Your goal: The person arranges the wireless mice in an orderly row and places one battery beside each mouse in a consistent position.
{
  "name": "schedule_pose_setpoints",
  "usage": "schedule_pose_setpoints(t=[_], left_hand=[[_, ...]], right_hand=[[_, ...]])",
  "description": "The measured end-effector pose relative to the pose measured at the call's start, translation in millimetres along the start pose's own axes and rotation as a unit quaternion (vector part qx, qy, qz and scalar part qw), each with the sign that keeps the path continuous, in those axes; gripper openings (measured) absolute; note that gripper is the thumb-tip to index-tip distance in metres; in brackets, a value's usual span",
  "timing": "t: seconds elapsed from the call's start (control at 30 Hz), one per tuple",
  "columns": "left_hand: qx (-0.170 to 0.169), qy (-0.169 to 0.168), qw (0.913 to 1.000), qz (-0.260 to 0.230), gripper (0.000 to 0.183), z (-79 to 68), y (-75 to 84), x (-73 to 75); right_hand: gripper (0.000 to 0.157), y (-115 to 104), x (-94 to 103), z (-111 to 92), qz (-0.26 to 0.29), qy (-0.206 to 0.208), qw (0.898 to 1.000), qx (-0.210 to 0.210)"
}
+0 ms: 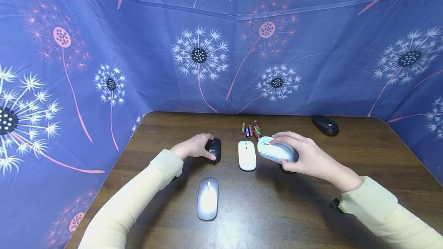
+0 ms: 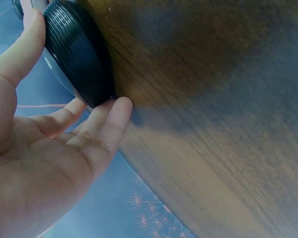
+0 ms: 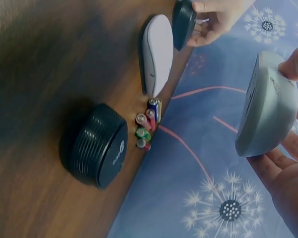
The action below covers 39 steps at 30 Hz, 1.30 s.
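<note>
My left hand [image 1: 194, 147] grips a black mouse [image 1: 214, 147], thumb on one side and fingers on the other. In the left wrist view the ribbed side of that mouse [image 2: 79, 49] shows; whether it is lifted off the table is hard to tell. My right hand [image 1: 306, 153] holds a pale silver mouse [image 1: 277, 151] above the table, its thumb and fingers at the sides. Another black mouse [image 3: 100, 146] lies on the table below the right hand, mostly hidden in the head view. Between the hands lies a white mouse [image 1: 247, 156].
Several small batteries [image 1: 247, 133] lie in a cluster behind the white mouse. A grey mouse [image 1: 207, 199] lies nearer the front, and one more black mouse [image 1: 325, 125] at the back right. A blue dandelion-print cloth [image 1: 145, 49] hangs behind the wooden table [image 1: 263, 218].
</note>
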<state>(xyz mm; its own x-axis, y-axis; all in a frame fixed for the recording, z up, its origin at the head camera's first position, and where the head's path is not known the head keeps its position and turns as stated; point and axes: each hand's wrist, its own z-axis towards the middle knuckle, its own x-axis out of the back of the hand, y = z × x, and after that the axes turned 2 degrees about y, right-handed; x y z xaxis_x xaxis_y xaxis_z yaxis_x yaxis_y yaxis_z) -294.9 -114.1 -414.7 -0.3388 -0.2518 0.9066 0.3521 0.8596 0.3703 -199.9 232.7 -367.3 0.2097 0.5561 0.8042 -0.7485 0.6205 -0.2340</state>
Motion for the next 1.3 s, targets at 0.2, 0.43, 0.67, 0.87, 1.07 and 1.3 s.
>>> schedule_pose_setpoints(t=[0.2,0.43,0.67,0.87,1.07,1.3], left_hand=[[-0.001,-0.001,1.0000,-0.001,0.079,0.7,-0.3,0.1],[-0.001,-0.002,1.0000,-0.004,0.079,0.2,0.0,0.7],[-0.007,-0.007,0.9999,-0.002,0.079,-1.7,0.9,2.0],[-0.007,-0.005,1.0000,0.000,0.079,-2.8,1.0,2.0],[0.002,-0.003,1.0000,-0.004,0.080,1.0,-1.3,-0.1],[-0.001,-0.004,1.0000,-0.002,0.080,1.8,-1.7,-0.1]], right_hand=[[0.050,-6.1,-5.5,-3.2,0.017,-0.002,1.000,0.013],[0.050,-13.6,-13.4,-8.2,0.035,-0.008,0.999,0.008],[0.050,-19.4,-20.4,-13.2,0.049,-0.011,0.999,0.017],[0.049,-23.3,-26.7,-16.8,0.053,-0.020,0.998,0.013],[0.049,-25.9,-33.7,-19.9,0.056,-0.031,0.998,0.017],[0.048,-30.4,-42.6,-21.5,0.057,-0.037,0.997,0.025]])
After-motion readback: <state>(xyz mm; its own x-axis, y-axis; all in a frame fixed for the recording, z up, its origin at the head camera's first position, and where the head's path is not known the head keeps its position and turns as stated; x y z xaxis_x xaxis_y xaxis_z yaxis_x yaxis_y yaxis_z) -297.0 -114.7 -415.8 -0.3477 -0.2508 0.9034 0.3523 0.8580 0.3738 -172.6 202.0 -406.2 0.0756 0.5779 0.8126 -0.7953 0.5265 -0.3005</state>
